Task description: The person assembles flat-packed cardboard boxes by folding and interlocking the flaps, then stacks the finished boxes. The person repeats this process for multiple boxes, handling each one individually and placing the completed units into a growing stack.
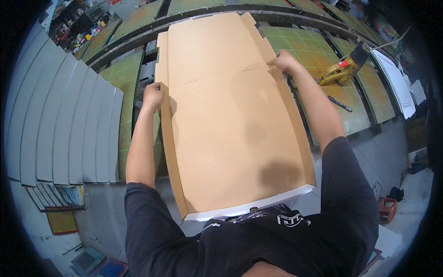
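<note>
Pinching opposite edges, the left hand [153, 96] at ten o'clock and right hand [284, 62] at one hold a long, brown cardboard box blank [230, 134] mid-dial, seemingly so both folded side walls stand evenly upright.

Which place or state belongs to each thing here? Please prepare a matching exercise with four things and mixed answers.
Things:
1. open brown cardboard box
2. yellow gun-shaped power tool
3. slim black pen
4. row of tall light-grey panels

Places or states:
A. lies just below the power tool in the picture
B. fills the left side of the picture
C. held along its long sides by the left hand and right hand
D. has a cord at its rear

Pairs: 1-C, 2-D, 3-A, 4-B
</note>
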Tool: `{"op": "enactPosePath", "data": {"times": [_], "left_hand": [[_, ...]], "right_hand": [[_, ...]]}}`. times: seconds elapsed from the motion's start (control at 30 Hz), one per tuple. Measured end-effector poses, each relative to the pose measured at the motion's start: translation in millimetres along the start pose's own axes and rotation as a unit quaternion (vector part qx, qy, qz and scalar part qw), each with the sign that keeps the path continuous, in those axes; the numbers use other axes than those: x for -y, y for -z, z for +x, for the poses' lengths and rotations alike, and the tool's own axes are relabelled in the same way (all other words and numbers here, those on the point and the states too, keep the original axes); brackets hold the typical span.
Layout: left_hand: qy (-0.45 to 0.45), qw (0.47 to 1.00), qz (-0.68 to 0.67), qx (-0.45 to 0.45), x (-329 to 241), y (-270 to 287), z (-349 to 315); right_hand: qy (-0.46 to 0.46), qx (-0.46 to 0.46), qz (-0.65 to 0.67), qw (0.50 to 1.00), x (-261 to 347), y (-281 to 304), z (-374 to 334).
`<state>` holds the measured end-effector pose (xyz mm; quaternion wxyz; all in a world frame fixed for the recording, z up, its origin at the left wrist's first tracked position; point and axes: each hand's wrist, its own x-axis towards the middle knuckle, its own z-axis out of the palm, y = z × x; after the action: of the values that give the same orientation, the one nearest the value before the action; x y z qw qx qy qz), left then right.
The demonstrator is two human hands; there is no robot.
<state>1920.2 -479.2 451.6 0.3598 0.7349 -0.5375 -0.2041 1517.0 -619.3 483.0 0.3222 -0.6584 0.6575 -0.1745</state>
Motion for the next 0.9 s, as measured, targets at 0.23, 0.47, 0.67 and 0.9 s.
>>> {"op": "enactPosePath", "data": {"times": [0.23,0.47,0.67,0.9], "left_hand": [[-0.090,0.994,0.028,-0.055,8.0,-11.8,-13.7],[-0.072,0.994,0.060,-0.050,21.5,-16.9,-0.3],[-0.136,0.982,0.105,-0.074,-2.8,-15.2,-17.6],[-0.124,0.984,-0.061,0.113,-7.0,-15.4,-20.4]], "right_hand": [[0.081,-0.099,-0.067,0.990,-27.4,-18.8,-21.9],[0.162,-0.026,0.004,0.986,-32.0,-32.6,-36.2],[0.121,-0.004,0.041,0.992,-26.8,-30.9,-45.3],[0.136,0.009,0.018,0.991,-23.0,-33.8,-42.1]]}}
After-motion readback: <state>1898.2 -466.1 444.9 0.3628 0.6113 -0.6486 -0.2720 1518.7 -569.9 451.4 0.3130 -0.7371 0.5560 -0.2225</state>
